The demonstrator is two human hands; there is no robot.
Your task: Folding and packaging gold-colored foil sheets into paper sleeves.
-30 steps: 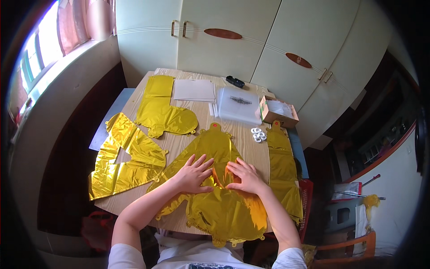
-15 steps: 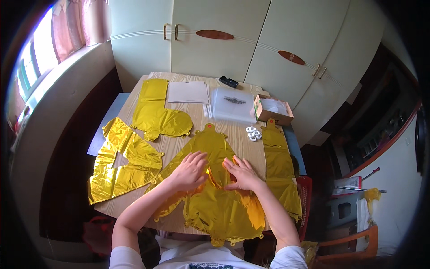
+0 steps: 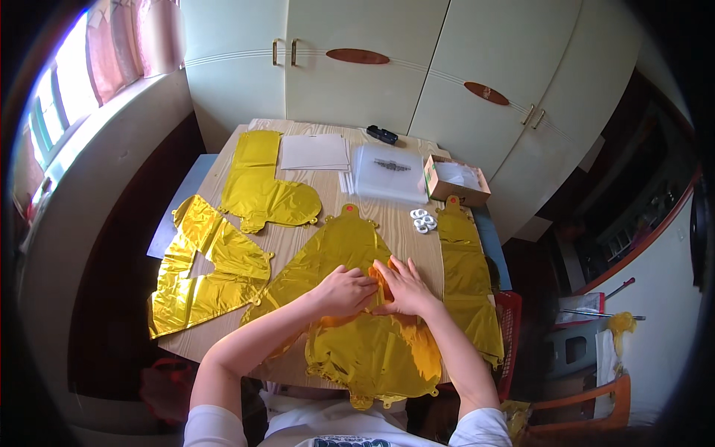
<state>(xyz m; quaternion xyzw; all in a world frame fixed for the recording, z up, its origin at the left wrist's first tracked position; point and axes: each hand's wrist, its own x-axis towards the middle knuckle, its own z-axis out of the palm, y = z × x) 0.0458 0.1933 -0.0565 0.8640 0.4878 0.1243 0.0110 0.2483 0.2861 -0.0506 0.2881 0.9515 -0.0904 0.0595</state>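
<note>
A flat gold foil balloon [image 3: 350, 350] lies in the middle of the table, its lower part folded and reaching over the near edge. My left hand [image 3: 346, 290] is closed on it, with the fingers gathered at a raised orange-tinted fold. Right beside it, my right hand [image 3: 406, 289] rests on the same foil with its fingers stretched out. The fold stands up between the two hands; my fingers partly hide it. Crinkled foil [image 3: 421, 346] shows orange under my right wrist.
More flat gold foil balloons lie at left [image 3: 208, 264], far left [image 3: 261, 186] and right [image 3: 465, 276]. Farther back are white cards [image 3: 313, 153], clear plastic bags [image 3: 387, 182], a small box [image 3: 465, 192], white ribbon rolls [image 3: 423, 221] and a black object [image 3: 382, 135].
My left hand has moved right across the balloon to meet my right hand, and its fingers have closed on the fold. My right hand has hardly moved.
</note>
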